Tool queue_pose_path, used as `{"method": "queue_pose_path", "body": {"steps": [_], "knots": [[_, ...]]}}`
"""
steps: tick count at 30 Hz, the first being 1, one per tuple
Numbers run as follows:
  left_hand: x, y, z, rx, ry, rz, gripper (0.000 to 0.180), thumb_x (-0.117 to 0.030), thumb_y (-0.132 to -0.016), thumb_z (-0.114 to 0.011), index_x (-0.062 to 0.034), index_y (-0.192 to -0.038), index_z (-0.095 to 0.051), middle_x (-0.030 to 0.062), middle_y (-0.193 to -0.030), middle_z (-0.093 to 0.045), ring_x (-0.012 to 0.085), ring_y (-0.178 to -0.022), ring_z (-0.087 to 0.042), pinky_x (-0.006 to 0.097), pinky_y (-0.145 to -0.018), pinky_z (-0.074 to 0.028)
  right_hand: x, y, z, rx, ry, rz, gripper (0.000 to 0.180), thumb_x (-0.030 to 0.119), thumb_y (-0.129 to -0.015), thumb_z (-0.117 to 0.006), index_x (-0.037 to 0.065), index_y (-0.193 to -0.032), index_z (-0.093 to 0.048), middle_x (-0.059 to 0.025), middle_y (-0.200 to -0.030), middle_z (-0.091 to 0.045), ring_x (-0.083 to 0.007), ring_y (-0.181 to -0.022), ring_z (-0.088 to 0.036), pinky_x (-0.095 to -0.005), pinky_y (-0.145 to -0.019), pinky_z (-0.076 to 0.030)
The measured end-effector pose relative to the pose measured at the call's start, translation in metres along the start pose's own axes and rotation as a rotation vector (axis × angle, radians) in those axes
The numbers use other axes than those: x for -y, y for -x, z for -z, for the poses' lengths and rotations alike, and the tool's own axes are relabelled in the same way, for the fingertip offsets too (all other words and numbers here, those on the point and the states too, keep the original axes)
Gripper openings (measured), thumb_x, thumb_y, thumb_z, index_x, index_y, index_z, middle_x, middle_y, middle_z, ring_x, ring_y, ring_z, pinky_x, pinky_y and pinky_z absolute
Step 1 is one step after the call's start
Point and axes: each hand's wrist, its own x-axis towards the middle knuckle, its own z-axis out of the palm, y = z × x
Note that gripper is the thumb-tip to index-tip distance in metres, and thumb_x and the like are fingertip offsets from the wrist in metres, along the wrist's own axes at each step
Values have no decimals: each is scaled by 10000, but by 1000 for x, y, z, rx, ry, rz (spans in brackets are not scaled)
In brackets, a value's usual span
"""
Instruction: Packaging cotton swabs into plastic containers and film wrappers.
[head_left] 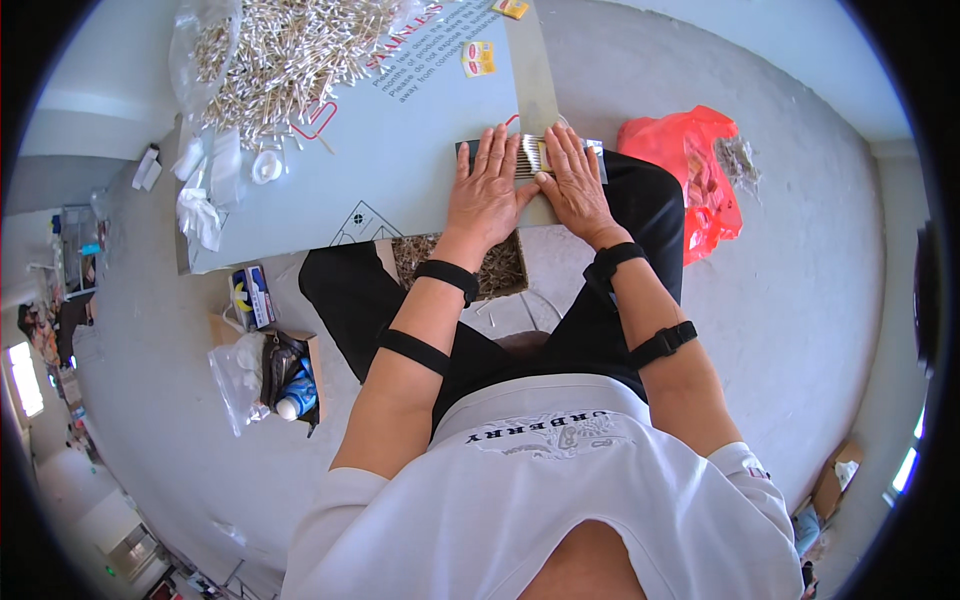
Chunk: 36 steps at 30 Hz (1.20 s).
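Note:
Both hands lie side by side near the right end of the table's near edge, fingers stretched out and flat. My left hand (pixel 486 188) rests palm down over the left part of a dark flat sheet (pixel 465 150). My right hand (pixel 575 188) lies over its right part, its thumb close to the left thumb. Between the hands shows a row of thin sticks with pale tips (pixel 529 155), lined up side by side; they look like cotton swabs. What lies under the palms is hidden. A large heap of loose cotton swabs (pixel 280 65) covers the table's far left.
The grey board-topped table (pixel 340 190) carries a small white cup (pixel 266 168), crumpled white plastic (pixel 199 217) and a yellow packet (pixel 479 59). A box of brownish bits (pixel 505 270) sits below its near edge. Red plastic bag (pixel 690 165) lies right; an open carton (pixel 315 380) stands left.

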Motion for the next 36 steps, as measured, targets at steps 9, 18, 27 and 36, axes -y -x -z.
{"method": "queue_pose_path", "body": {"steps": [9,18,27,36], "knots": [[-2,-3,0,-37,-12,-64,720,-506,-946,-425,0,-1440,-291,156,-1536,-238,275,-1431,-208,496,-1150,-150,0,0,1,22,-49,-13,646,454,-978,-376,83,-1487,-232,-133,-1550,-209,-287,-1449,-136,-485,-1153,-84],[4,-7,-5,-106,247,-26,666,-338,-937,-506,-12,-1458,-250,188,-1520,-252,307,-1420,-229,458,-1158,-158,4,-4,6,-87,-36,-70,590,408,-973,-414,80,-1452,-313,-126,-1522,-276,-296,-1432,-190,-487,-1148,-105],[-9,-32,-13,-441,893,154,512,-222,-1000,-405,-7,-1446,-273,215,-1473,-319,336,-1364,-320,396,-1120,-261,-59,-15,-17,-296,-1782,-980,260,310,-852,-708,92,-967,-625,-80,-949,-666,-214,-856,-651,-359,-756,-526],[-18,-39,-17,-469,1097,267,471,-304,-1015,-402,-2,-1376,-403,192,-1382,-450,276,-1268,-446,374,-1056,-356,-6,-31,-17,-567,-1718,-897,220,76,-793,-750,14,-968,-632,-19,-859,-651,-144,-755,-634,-309,-705,-532]]}}
